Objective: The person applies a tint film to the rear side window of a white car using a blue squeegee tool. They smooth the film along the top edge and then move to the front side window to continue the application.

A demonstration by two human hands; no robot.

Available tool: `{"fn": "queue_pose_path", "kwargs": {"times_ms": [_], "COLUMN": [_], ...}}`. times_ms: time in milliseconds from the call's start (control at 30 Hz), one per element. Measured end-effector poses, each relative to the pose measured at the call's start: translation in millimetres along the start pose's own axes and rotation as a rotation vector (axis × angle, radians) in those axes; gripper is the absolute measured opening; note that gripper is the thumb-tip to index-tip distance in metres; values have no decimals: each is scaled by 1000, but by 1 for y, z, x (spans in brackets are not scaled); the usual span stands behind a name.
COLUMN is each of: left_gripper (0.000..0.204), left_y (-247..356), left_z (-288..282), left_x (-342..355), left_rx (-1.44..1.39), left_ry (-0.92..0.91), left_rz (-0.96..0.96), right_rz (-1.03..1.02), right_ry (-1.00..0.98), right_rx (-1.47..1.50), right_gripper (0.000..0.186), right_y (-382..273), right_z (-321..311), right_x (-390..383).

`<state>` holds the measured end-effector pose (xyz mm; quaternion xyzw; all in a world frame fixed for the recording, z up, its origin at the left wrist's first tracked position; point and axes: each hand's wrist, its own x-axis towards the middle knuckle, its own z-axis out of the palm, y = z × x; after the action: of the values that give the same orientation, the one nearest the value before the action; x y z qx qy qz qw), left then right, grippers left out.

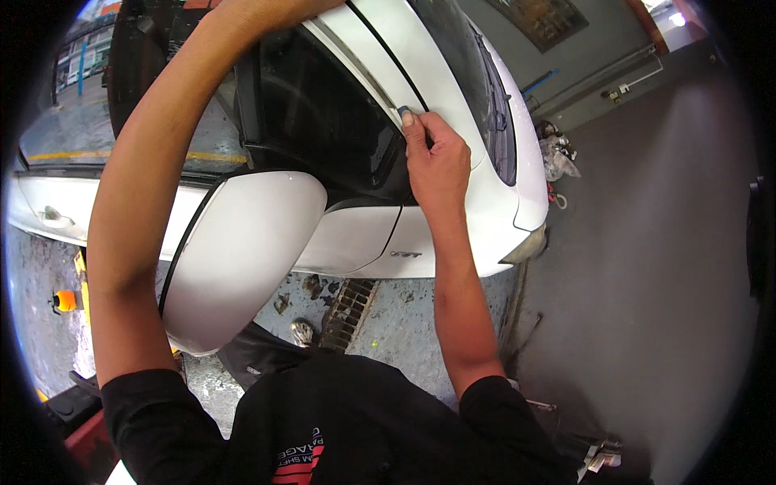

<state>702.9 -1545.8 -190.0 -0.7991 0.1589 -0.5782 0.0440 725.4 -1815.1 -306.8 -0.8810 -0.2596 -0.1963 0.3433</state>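
My right hand [439, 160] is at the front pillar of a white car [461, 206], its thumb and fingers pinched on a small dark grey piece [404, 111]. That piece sits against the edge of the pillar, at the lower end of a black strip [392, 55] running up along the roof edge. My left arm reaches up over the dark side window, and the left hand [311, 6] rests along the roof edge at the top of the view. Its fingers lie beyond the frame. Below the window the white side mirror [250, 242] sticks out toward me.
The windscreen and wiper [499, 121] lie right of the pillar. A grey wall [647, 210] stands beyond the car's front, with plastic bags [559, 158] at its foot. Under the mirror are a floor grate [349, 314] and my shoe [302, 331]. An orange object [65, 301] stands at far left.
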Motion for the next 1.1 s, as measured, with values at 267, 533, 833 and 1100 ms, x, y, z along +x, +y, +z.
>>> {"fn": "queue_pose_path", "kwargs": {"times_ms": [267, 533, 833, 1100], "left_gripper": [18, 18, 13, 10], "left_y": [3, 7, 10, 13], "left_z": [-6, -7, -2, 1], "left_x": [1, 1, 3, 1], "left_rx": [-23, 11, -10, -9], "left_ry": [12, 15, 8, 41], "left_rz": [2, -57, -33, -65], "right_rz": [6, 62, 128, 40], "right_ry": [-160, -11, -59, -100], "right_rx": [69, -128, 262, 69], "right_gripper": [36, 33, 36, 33], "right_y": [-3, -34, -7, -5], "right_z": [-20, -1, 5, -9], "right_x": [11, -4, 0, 6]}}
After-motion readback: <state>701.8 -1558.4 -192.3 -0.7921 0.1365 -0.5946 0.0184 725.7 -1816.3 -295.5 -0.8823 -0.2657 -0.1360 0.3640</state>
